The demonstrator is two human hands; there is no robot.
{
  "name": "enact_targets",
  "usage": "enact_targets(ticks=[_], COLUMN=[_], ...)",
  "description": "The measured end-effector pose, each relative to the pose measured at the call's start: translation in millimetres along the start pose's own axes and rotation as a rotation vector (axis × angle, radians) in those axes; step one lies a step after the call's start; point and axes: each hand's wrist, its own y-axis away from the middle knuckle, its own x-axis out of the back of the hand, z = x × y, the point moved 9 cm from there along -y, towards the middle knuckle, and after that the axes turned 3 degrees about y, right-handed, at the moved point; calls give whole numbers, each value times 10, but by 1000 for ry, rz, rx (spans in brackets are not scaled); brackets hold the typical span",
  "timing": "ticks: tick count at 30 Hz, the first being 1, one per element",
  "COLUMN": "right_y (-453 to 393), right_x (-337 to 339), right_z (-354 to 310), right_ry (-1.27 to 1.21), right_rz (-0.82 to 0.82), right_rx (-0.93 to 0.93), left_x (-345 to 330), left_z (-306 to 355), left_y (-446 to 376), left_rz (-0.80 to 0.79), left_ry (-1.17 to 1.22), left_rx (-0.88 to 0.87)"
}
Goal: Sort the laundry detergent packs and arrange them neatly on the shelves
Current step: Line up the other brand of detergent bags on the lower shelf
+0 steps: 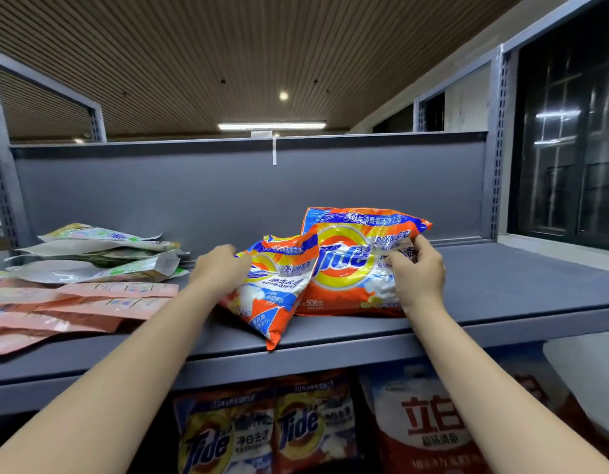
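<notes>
- The right hand [420,268] grips the right edge of a large orange, yellow and blue plastic Tide detergent pack [356,261], fingers curled onto its front and thumb up near the top corner.
- The left hand [218,268] lies against the left side of a smaller orange and blue Tide pack [275,289]; its fingers are hidden behind the pack or blurred, so I cannot tell whether they close on it.
- Both packs sit on the grey metal upper shelf [501,285]. The large pack stands propped up, and the small one leans against its left side with a bottom corner reaching the shelf's front edge.
- To the left on the same shelf lies a flat pile of pale pink plastic pouches [74,304], and behind it a loose heap of white and green pouches [98,258].
- On the shelf below stand two more Tide bags [262,436] side by side, and to their right a red and white bag with large red characters [429,429].
- A grey back panel [227,189] closes the rear of the upper shelf.
</notes>
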Motion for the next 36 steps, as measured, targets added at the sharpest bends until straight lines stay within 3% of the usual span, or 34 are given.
enact_targets(ticks=[3, 5, 11, 16, 20, 25, 31, 36], right_y=[1, -3, -31, -68, -87, 48, 296, 556], right_x=[-17, -18, -52, -88, -97, 4, 313, 702], right_z=[32, 58, 112, 125, 113, -52, -376, -578], right_ry=[-24, -40, -169, -16, 109, 196, 243, 129], right_rz=[-29, -31, -47, -52, -41, 40, 207, 343], right_rx=[-26, -39, -107, -72, -41, 73, 227, 337], left_x=[-210, -239, -253, -186, -121, 202, 562, 797], left_z=[-345, -381, -469, -470, -413, -354, -526, -519], left_y=[-53, -61, -29, 66, 96, 242, 618, 1034], left_rz=[-197, -223, -313, -369, -255, 90, 488, 668], left_ry=[283, 405, 516, 534, 570, 568, 567, 557], left_rx=[225, 273, 353, 370, 280, 81, 73, 36])
